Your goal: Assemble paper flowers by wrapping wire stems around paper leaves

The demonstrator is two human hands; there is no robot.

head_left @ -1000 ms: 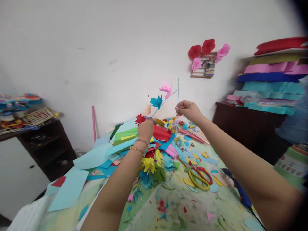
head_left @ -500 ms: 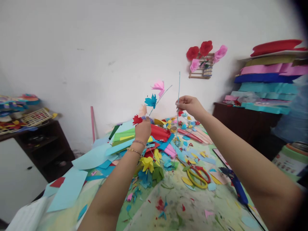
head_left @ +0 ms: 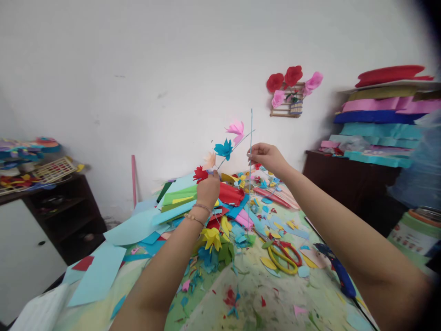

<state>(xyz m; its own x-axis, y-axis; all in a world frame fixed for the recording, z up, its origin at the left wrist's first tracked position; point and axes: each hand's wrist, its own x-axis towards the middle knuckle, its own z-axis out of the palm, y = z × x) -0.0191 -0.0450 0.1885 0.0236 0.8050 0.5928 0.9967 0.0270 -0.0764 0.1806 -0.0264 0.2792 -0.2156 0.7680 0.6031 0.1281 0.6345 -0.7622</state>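
Observation:
My left hand is raised over the table, fingers closed on thin wire stems that carry small paper flowers: a red flower, a blue flower and a pink flower. My right hand is held up just to the right of them, pinching a long thin light-blue wire that stands nearly upright. The wire's lower end runs down toward the paper scraps. Both forearms reach forward from the bottom of the view.
The table is strewn with coloured paper sheets, scraps and a yellow paper flower. Yellow and red scissors and a blue glue gun lie at right. Dark cabinets stand on both sides; stacked paper rolls fill the right one.
My right hand and the upright wire have shifted slightly left, closer to the flower stems. My left hand has stayed almost in place. The view has tilted a little.

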